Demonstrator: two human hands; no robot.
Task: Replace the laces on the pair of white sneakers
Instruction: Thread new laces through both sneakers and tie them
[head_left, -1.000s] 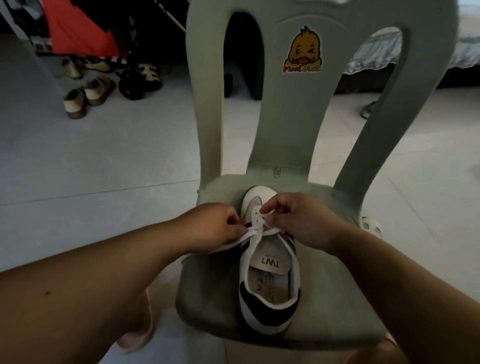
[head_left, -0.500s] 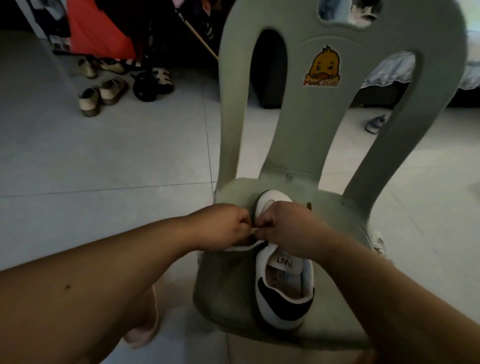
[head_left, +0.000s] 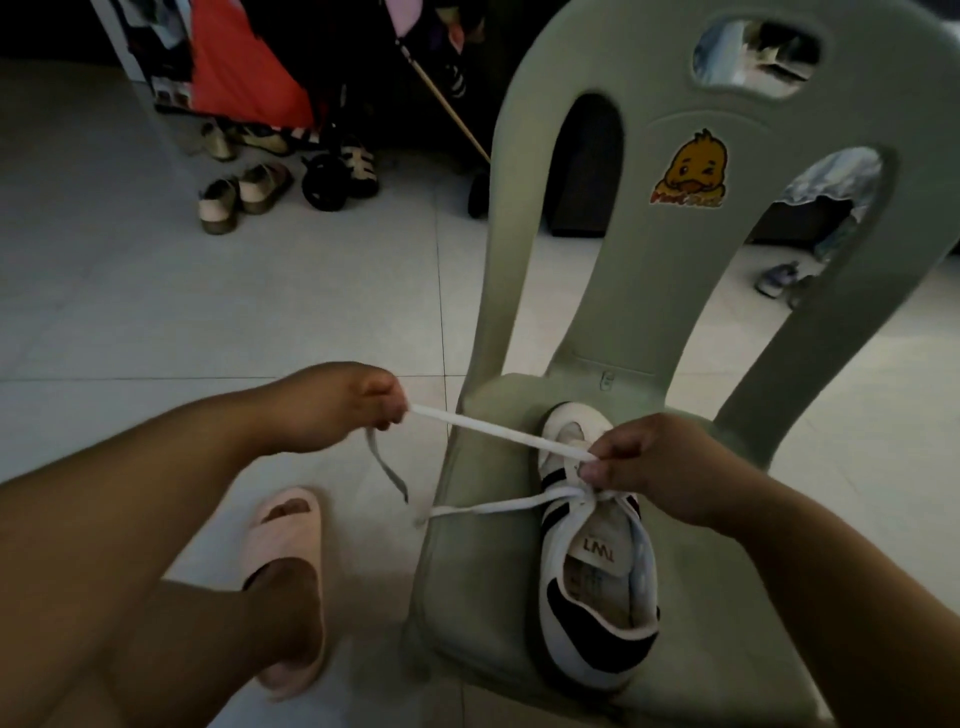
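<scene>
A white sneaker (head_left: 597, 597) with black heel and stripes stands on the seat of a pale green plastic chair (head_left: 467, 597), toe towards the chair back. A white lace (head_left: 498, 431) runs taut from the sneaker's eyelets out to the left. My left hand (head_left: 337, 410) pinches that lace left of the chair, and its end dangles below the fist. My right hand (head_left: 654, 473) pinches the lace over the sneaker's eyelets. A second stretch of lace (head_left: 483, 508) lies slack across the seat's left edge.
My foot in a pink slide sandal (head_left: 291, 587) rests on the tiled floor left of the chair. Several shoes (head_left: 244, 192) and a stroller wheel (head_left: 327, 182) sit at the back left. A small shoe (head_left: 776, 279) lies behind the chair back.
Both hands were close together over the sneaker's eyelets. My left hand has since pulled out to the left, drawing a length of lace taut. The camera has shifted left and downward.
</scene>
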